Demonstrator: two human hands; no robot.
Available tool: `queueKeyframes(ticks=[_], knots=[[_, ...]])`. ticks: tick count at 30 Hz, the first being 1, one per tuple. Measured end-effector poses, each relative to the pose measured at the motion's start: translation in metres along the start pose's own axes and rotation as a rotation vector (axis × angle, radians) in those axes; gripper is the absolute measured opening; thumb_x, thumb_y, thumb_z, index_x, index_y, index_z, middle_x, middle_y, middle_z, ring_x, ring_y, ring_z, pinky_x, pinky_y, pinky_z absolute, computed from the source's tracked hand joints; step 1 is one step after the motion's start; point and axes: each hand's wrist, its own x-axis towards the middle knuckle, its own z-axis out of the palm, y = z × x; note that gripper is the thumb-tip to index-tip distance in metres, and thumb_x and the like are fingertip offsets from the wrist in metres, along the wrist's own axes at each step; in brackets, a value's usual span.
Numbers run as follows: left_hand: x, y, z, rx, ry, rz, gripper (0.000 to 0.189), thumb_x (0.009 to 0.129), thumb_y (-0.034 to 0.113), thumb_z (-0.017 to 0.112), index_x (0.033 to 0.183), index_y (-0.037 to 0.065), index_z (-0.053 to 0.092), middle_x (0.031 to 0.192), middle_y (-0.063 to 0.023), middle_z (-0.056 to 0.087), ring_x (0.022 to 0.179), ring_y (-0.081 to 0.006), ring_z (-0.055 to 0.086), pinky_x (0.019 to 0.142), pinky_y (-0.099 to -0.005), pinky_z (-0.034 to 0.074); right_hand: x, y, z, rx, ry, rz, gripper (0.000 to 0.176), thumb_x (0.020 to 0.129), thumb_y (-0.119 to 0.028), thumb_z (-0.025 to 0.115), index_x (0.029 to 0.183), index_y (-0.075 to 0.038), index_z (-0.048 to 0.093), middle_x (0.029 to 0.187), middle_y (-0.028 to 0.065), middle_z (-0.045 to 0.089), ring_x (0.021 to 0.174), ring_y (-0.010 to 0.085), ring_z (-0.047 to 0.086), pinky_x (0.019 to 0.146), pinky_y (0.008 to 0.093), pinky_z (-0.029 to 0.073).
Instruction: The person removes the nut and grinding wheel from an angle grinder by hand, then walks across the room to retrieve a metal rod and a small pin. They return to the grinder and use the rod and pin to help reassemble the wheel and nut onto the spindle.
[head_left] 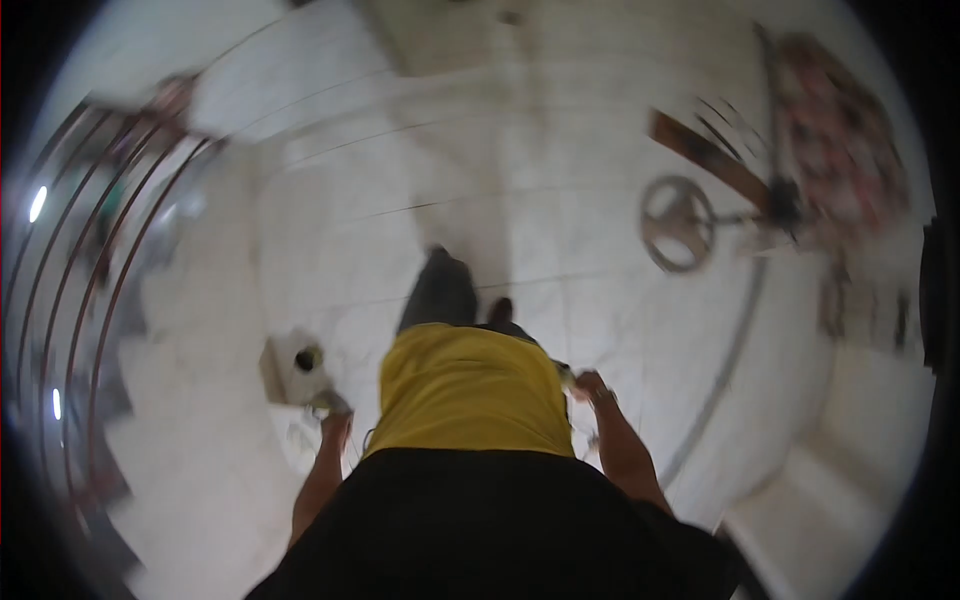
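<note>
Down at the left, my left hand (337,428) is closed on a pale bag or box (292,372) with a dark round spot on it; blur hides its exact kind. My right hand (590,384), beside the yellow cloth (475,390) at my waist, has its fingers closed around a small thing that I cannot make out. My legs and a dark shoe (438,262) show beyond the cloth, on the pale tiled floor (340,230).
Brown curved rails (125,230) run beside a staircase at the left. At the right stand a grey wheel-shaped object (678,224), a brown plank (708,158) and a reddish patterned bundle (835,140). A pale step or block (800,520) is at the lower right.
</note>
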Motion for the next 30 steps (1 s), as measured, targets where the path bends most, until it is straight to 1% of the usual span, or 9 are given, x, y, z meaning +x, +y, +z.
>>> queueKeyframes(ticks=[2,6,10,12,13,17,23,27,30], knots=[[-0.004,0.039,0.012,0.112,-0.095,-0.079,0.022,0.086,0.024,0.066,0.078,0.014,0.048,0.065,-0.0001,0.043,0.051,-0.0169,0.04,0.044,-0.0335,0.032,-0.012,-0.005,-0.047,0.968,0.028,0.215,0.019,0.075,-0.001,0.069,0.093,-0.005,0.07,0.076,0.0096,0.069,0.063,0.0205,0.067,0.051,0.0353,0.056],[0.042,0.154,0.042,0.237,-0.193,-0.052,0.021,0.088,0.025,0.057,0.1,0.01,0.05,0.091,-0.0046,0.049,0.075,-0.0203,0.048,0.058,-0.0326,0.04,-0.03,-0.047,-0.159,1.384,-0.051,0.508,0.013,0.074,0.002,0.07,0.065,-0.003,0.062,0.064,0.004,0.061,0.059,0.0145,0.064,0.057,0.0339,0.063],[0.1,0.37,0.07,0.004,-0.421,0.027,0.038,0.09,0.026,0.048,0.122,0.006,0.052,0.118,-0.009,0.056,0.099,-0.0238,0.057,0.073,-0.0317,0.047,0.009,-0.086,-0.216,1.515,-0.035,0.655,0.014,0.078,-0.012,0.076,0.071,-0.002,0.068,0.075,0.0121,0.072,0.068,0.025,0.072,0.062,0.0354,0.063],[0.132,0.527,0.096,-0.258,-0.66,0.004,0.049,0.091,0.027,0.043,0.133,0.004,0.053,0.131,-0.0113,0.059,0.111,-0.0255,0.061,0.081,-0.0312,0.05,0.038,-0.11,-0.245,0.012,0.09,0.023,0.021,0.073,-0.025,0.077,0.071,-0.005,0.07,0.076,0.0107,0.072,0.069,0.0259,0.071,0.058,0.0383,0.057],[0.166,0.606,0.112,-0.295,-0.668,-0.128,0.056,0.091,0.032,0.036,0.138,0.004,0.049,0.137,-0.0111,0.057,0.119,-0.0258,0.057,0.091,-0.0346,0.047,0.048,-0.125,-0.252,-0.181,0.186,-0.08,0.021,0.072,-0.025,0.078,0.072,-0.006,0.07,0.076,0.0106,0.072,0.069,0.0261,0.07,0.059,0.0387,0.057],[0.123,0.911,0.218,-0.12,-0.926,0.234,0.072,0.084,0.023,0.055,0.153,0.012,0.034,0.159,-0.0054,0.035,0.144,-0.0242,0.033,0.114,-0.0409,0.026,0.07,-0.164,-0.299,1.302,0.189,0.481,0.023,0.068,-0.027,0.079,0.074,-0.007,0.07,0.076,0.0101,0.072,0.069,0.027,0.069,0.061,0.0402,0.057],[0.055,1.134,0.4,0.579,-0.578,0.738,0.06,0.097,0.036,0.06,0.145,0.005,0.043,0.13,-0.0114,0.063,0.117,-0.0237,0.061,0.097,-0.0384,0.047,0.172,-0.127,-0.362,1.382,0.259,0.526,0.027,0.063,-0.029,0.082,0.078,-0.009,0.071,0.076,0.0093,0.071,0.069,0.0284,0.067,0.064,0.0424,0.057],[0.09,1.148,0.442,0.792,-0.634,0.856,0.046,0.098,0.03,0.059,0.135,0.003,0.055,0.09,-0.0035,0.065,0.081,-0.0134,0.062,0.078,-0.0289,0.052,0.286,-0.006,-0.354,0.523,0.38,0.249,0.031,0.059,-0.03,0.083,0.08,-0.01,0.072,0.076,0.0089,0.07,0.068,0.0293,0.066,0.066,0.0439,0.057],[0.157,1.149,0.464,1.366,-0.301,0.793,0.027,0.097,0.024,0.057,0.112,0.008,0.072,0.076,-0.0046,0.061,0.065,-0.0105,0.054,0.058,-0.0275,0.048,0.225,0.093,-0.543,0.552,0.481,0.554,0.054,0.061,-0.021,0.083,0.112,-0.014,0.07,0.1,0.0071,0.072,0.09,0.0244,0.069,0.079,0.0391,0.056]])
